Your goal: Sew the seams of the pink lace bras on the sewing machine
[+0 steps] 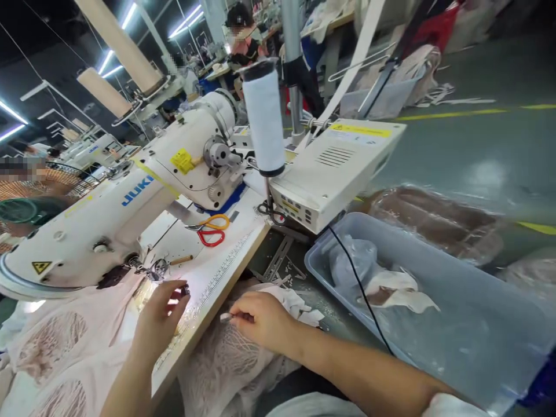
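A white JUKI sewing machine (143, 179) stands on the table, its needle area at the lower left. Beside that area is my left hand (163, 315), its fingers curled toward the thumb around a small dark thing (186, 289) too small to name. Off the table's front edge, my right hand (263, 321) pinches a small white scrap (225, 317). Below this hand, pale pink lacy fabric (234, 359) drapes over my lap. More pink lace fabric (52, 347) lies on the table at the left, running under the machine head.
Scissors with red and orange handles (211, 230) lie behind my hands near a thin brown stick (181, 260). A blue-tinted plastic bin (434, 255) with white scraps stands at the right, a black cable crossing it. A control box (334, 174) and thread cone (264, 121) stand behind.
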`<state>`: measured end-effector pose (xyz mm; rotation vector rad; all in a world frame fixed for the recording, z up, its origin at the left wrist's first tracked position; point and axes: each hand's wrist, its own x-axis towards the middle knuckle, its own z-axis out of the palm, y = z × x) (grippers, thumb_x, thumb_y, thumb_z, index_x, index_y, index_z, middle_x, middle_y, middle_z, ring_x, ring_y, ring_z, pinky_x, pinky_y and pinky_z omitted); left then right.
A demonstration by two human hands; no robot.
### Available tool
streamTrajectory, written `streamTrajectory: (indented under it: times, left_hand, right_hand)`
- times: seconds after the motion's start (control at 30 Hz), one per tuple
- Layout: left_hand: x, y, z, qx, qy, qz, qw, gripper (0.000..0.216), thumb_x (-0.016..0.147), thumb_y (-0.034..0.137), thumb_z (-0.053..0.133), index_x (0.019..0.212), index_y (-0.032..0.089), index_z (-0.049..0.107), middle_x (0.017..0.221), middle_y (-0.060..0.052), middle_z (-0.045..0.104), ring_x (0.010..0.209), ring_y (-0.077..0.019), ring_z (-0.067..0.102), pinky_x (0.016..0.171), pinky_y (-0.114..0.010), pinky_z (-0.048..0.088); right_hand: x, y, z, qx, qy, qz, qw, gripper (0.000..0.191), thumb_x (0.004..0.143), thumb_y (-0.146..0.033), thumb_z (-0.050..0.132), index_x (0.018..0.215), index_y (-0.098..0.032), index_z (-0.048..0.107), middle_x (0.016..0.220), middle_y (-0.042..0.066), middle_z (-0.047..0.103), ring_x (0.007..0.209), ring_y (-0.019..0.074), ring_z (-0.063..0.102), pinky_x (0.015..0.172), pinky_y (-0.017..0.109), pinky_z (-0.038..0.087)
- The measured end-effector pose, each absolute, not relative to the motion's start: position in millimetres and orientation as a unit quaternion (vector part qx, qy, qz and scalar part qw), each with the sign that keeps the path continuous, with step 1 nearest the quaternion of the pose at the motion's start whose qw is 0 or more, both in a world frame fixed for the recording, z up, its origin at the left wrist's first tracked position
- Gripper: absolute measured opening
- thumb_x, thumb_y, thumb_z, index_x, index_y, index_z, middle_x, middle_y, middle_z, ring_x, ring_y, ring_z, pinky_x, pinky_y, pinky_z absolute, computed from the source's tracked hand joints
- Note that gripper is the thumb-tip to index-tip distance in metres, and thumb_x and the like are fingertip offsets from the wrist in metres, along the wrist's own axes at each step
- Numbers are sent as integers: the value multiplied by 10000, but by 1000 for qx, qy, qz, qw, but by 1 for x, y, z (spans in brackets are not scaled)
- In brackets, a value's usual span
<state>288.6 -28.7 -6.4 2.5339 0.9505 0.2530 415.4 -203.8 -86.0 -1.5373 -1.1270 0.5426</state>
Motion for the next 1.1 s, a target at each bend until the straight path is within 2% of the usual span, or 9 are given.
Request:
streamTrajectory:
  times: [0.1,0.17,0.37,0.43,0.57,0.67,0.83,0.97,1.1]
  left_hand:
    - [271,-74,-21,808,412,132,400,444,684,483,662,1021,203,584,794,-33,682,747,-215,662,703,-328,558]
    - [261,-103,-36,750,449,158,460,484,603,485,730,976,199,615,809,-35,700,746,-230,673,697,-335,572]
    - [232,-143,-69,632,520,226,528,469,542,461,787,904,192,659,856,-34,710,785,-225,674,718,-312,584]
    - [220,-146,-73,596,529,238,555,480,528,466,799,895,184,669,845,-40,711,776,-223,673,722,-313,583]
    - [199,-152,-79,561,510,265,596,459,528,427,817,881,160,698,967,-86,694,821,-245,662,700,-308,580]
    - [188,-155,-85,532,497,283,624,428,534,370,833,876,146,707,887,-86,699,690,-204,659,632,-286,574]
    - [184,-166,-93,476,439,303,699,334,574,289,832,860,166,711,751,-48,700,536,-119,615,528,-206,532]
    - [184,-171,-94,435,382,327,747,279,606,265,821,849,179,715,721,-33,697,536,-101,620,501,-162,508]
    - [175,-166,-96,416,316,304,797,254,623,227,815,854,184,718,704,-30,702,525,-89,627,514,-146,510]
  right_hand:
    - [408,-203,-88,-655,-473,188,558,92,755,-145,616,821,-178,670,731,8,631,649,131,546,607,225,398]
    - [399,-203,-92,-650,-489,172,555,88,753,-150,596,803,-179,663,726,15,627,660,142,546,621,238,401]
    - [369,-212,-107,-624,-544,191,527,98,726,-137,553,678,-178,629,680,20,610,643,155,544,634,265,416]
    - [362,-216,-107,-614,-546,216,527,89,708,-120,569,699,-179,635,667,2,604,622,139,548,615,241,426]
    - [350,-223,-104,-591,-542,265,535,100,723,-112,590,783,-170,647,696,-16,605,591,91,562,560,165,438]
    - [345,-228,-102,-569,-564,277,530,111,744,-106,563,770,-175,646,661,-19,587,603,95,563,553,157,437]
    - [338,-238,-97,-524,-625,264,515,176,814,-147,439,784,-165,612,726,45,602,681,161,542,640,268,440]
    - [333,-244,-94,-513,-663,255,481,227,886,-144,374,912,-150,600,786,72,614,699,172,547,622,280,436]
    - [328,-243,-96,-504,-691,230,465,225,907,-132,364,909,-159,588,761,58,608,669,162,554,594,263,440]
